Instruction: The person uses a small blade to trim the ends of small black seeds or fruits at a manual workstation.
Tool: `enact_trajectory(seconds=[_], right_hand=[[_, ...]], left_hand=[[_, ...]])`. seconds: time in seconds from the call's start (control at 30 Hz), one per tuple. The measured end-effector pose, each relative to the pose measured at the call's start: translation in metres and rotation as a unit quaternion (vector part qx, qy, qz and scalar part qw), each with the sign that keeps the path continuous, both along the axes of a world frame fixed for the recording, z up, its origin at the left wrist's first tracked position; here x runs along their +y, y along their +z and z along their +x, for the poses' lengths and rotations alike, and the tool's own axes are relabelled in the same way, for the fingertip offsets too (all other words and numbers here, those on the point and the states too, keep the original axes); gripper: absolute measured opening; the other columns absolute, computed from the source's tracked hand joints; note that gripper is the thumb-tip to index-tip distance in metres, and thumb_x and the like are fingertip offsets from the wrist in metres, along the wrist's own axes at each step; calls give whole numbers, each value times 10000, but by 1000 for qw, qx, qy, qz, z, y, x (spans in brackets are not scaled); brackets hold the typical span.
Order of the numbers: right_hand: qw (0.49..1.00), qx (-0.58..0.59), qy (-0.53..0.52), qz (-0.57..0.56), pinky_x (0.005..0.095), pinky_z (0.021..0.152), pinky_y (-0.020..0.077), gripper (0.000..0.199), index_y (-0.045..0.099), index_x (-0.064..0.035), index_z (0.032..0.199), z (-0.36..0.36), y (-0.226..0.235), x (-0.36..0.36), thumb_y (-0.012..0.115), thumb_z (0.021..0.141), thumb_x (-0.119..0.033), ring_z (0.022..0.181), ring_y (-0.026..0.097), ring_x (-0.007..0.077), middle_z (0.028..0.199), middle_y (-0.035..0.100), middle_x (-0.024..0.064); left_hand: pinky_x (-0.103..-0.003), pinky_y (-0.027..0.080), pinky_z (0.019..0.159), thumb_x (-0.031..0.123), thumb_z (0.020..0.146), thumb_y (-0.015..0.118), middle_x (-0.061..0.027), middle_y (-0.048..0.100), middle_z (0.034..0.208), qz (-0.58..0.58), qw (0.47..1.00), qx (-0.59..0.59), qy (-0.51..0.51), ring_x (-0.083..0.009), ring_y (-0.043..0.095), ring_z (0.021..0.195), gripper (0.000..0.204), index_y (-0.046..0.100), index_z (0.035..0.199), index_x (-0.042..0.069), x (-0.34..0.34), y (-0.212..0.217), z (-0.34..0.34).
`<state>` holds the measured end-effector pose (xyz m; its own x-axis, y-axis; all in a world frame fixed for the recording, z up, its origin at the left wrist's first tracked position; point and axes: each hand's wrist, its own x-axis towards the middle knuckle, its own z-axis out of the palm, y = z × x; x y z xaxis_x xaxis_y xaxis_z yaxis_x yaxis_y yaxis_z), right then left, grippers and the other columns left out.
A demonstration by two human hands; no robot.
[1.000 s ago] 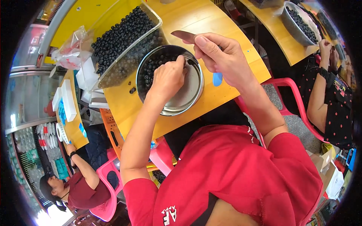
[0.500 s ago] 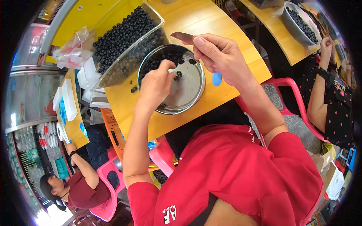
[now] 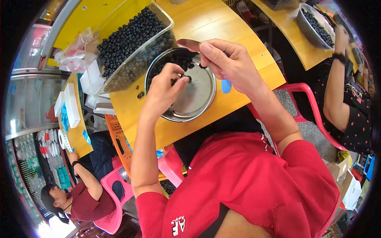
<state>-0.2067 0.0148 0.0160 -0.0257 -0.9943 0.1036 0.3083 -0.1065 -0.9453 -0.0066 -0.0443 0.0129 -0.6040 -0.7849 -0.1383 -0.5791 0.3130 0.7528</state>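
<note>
A round metal bowl [image 3: 194,104] stands in front of me, with dark round beads [image 3: 183,61] gathered along its far side. Over the bowl, my left hand [image 3: 162,88] is closed in a pinch, a dark bead [image 3: 189,78] at the tips of thumb and forefinger. My right hand [image 3: 234,65] grips a knife, whose short blade [image 3: 188,43] points left above the bowl's far right rim. The fingers hide most of its handle. Below that hand shows a blue rounded piece [image 3: 226,86]; I cannot tell whether it belongs to the knife.
A clear plastic tub [image 3: 168,25] full of dark beads stands behind the bowl on the wooden table [image 3: 198,20]. Loose beads [image 3: 140,95] lie left of the bowl. One co-worker [image 3: 89,202] sits left; another [image 3: 337,99], near a grey basin [image 3: 307,29], sits right.
My right hand and the knife have shifted slightly left and down. My left thumb and forefinger have shifted a little over the bowl. The right co-worker's hand has moved up.
</note>
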Motion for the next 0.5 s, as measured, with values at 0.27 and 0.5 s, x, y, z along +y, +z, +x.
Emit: enact_trajectory(seconds=[0.27,0.5], right_hand=[[999,47,1,23,177,448,301,314,663,-9,1090,24,10,2,694,862,-224,526,400,-9,749,598,-27],[992,-75,56,87,175,439,261,224,648,-32,1049,31,6,2,660,895,-193,503,373,-7,669,546,-53]], left_hand=[[-157,309,463,111,881,655,-39,639,833,160,935,313,47,-4,407,548,248,520,1074,31,20,23,7],[-144,308,462,76,864,664,-22,635,857,145,911,379,74,-2,426,558,253,588,1102,32,25,21,8]])
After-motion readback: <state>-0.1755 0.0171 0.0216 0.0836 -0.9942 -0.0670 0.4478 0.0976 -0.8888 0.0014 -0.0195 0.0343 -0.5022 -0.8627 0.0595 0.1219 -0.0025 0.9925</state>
